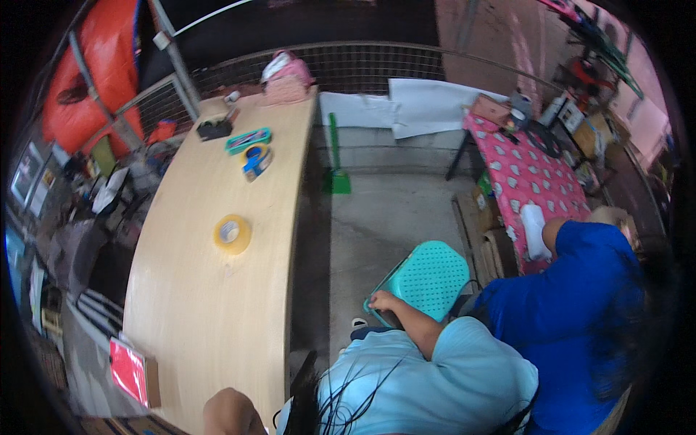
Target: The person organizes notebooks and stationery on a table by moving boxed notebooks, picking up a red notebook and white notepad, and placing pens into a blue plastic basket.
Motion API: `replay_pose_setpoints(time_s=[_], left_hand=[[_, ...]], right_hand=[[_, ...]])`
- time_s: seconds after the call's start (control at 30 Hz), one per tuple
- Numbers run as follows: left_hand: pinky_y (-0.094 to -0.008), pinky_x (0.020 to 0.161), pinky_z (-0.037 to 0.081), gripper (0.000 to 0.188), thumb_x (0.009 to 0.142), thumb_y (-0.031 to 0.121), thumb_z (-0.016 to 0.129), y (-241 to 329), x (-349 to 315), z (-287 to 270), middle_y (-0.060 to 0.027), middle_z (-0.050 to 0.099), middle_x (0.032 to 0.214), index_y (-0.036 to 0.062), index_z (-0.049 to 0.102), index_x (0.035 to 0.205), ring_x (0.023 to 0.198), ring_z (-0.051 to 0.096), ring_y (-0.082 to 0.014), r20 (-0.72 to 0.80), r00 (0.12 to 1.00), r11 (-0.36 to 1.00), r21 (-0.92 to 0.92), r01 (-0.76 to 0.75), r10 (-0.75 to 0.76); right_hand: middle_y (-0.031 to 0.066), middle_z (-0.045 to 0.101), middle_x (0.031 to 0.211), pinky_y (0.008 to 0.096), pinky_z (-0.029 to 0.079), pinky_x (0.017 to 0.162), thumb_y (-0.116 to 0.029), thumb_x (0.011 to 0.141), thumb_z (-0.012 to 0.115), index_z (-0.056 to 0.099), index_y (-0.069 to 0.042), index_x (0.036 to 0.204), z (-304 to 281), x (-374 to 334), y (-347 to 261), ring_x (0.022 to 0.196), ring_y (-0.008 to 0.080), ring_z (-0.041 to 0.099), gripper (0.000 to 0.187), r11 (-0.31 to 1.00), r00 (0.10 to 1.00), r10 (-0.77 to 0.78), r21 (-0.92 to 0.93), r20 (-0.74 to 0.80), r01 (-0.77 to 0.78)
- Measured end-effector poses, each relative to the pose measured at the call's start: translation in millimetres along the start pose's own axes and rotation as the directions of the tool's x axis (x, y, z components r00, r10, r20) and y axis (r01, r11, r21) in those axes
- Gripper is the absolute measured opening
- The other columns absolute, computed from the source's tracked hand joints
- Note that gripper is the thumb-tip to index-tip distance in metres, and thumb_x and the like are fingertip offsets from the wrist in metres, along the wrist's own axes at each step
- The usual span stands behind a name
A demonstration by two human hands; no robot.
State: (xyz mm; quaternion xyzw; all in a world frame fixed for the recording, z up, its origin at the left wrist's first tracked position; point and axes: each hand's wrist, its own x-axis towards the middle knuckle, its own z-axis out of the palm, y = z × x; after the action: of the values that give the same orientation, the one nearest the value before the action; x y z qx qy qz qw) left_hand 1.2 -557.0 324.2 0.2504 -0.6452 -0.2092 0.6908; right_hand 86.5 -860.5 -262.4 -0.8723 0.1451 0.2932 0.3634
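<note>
The right hand [381,299] has its grip closed on the edge of the teal stool [433,277]; the left hand is out of sight. The stool sits between the counter [210,312] and a co-worker [554,308] in blue. Positioning it seems the step in hand; shifting it calls for a firm hold.

From here, one view: head-worn fisheye, left unit of a side-by-side pair. Tilted down and outward from above. Light-blue shirt [428,384] very close at lower edge; teal stool [433,279] mid-range, right of centre; long table [210,304] spans the left; mesh fence [370,69] farther off, top.
</note>
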Motion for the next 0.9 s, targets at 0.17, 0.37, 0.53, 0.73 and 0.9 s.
replay_pose_setpoints(time_s=[0.17, 0.37, 0.53, 0.73, 0.9], left_hand=[[-0.0391, 0.055, 0.041, 0.028, 0.096, 0.022, 0.04, 11, -18, 6, -0.004, 0.052, 0.07, 0.0164, 0.056, 0.074, 0.058, 0.05, -0.0201, -0.037, 0.998, 0.999, 0.003, -0.052, 0.052], [-0.0382, 0.057, 0.042, 0.023, 0.094, 0.025, 0.045, 8, -25, -15, -0.0057, 0.054, 0.074, 0.0161, 0.059, 0.079, 0.063, 0.052, -0.0217, -0.025, 0.99, 0.989, 0.054, -0.135, 0.137], [-0.0407, 0.059, 0.044, 0.021, 0.092, 0.027, 0.049, -19, -29, -67, -0.0079, 0.056, 0.078, 0.0126, 0.062, 0.084, 0.067, 0.055, -0.0253, 0.043, 0.979, 0.978, -0.076, -0.195, 0.198], [-0.0439, 0.069, 0.044, 0.03, 0.093, 0.033, 0.047, -79, -17, -155, -0.0152, 0.057, 0.089, 0.0074, 0.063, 0.092, 0.081, 0.057, -0.031, 0.294, 0.954, 0.916, -0.394, 0.073, 0.051], [-0.0429, 0.074, 0.044, 0.038, 0.095, 0.037, 0.041, -152, 38, -274, -0.0186, 0.056, 0.1, 0.0055, 0.063, 0.099, 0.09, 0.056, -0.0324, 0.427, 0.891, 0.895, -0.442, 0.056, 0.155]], right_hand=[[0.0097, 0.067, 0.085, 0.0361, 0.05, 0.053, -0.035, 0.079, 0.07, 0.061, -0.009, 0.113, 1, -6, 23, 0.061, 0.0201, 0.063, 0.044, 0.979, 0.978, 0.075, -0.202, 0.197, -0.034], [0.0083, 0.065, 0.092, 0.039, 0.05, 0.056, -0.034, 0.08, 0.069, 0.062, -0.009, 0.108, -22, 2, 37, 0.07, 0.0213, 0.065, 0.038, 0.968, 0.953, 0.25, -0.043, 0.172, -0.246], [0.007, 0.064, 0.092, 0.0403, 0.051, 0.062, -0.033, 0.08, 0.069, 0.061, -0.009, 0.105, -70, 33, 52, 0.074, 0.0207, 0.065, 0.035, 0.976, 0.955, 0.206, -0.109, 0.215, -0.186], [0.0057, 0.064, 0.085, 0.043, 0.051, 0.064, -0.032, 0.082, 0.067, 0.062, -0.01, 0.102, -131, 103, 51, 0.068, 0.0201, 0.064, 0.031, 0.936, 0.948, 0.319, 0.147, 0.025, -0.319], [0.0042, 0.063, 0.08, 0.0361, 0.048, 0.055, -0.03, 0.084, 0.065, 0.062, -0.009, 0.097, -189, 173, 48, 0.062, 0.0176, 0.062, 0.025, 0.911, 0.953, 0.298, 0.279, 0.062, -0.303]])
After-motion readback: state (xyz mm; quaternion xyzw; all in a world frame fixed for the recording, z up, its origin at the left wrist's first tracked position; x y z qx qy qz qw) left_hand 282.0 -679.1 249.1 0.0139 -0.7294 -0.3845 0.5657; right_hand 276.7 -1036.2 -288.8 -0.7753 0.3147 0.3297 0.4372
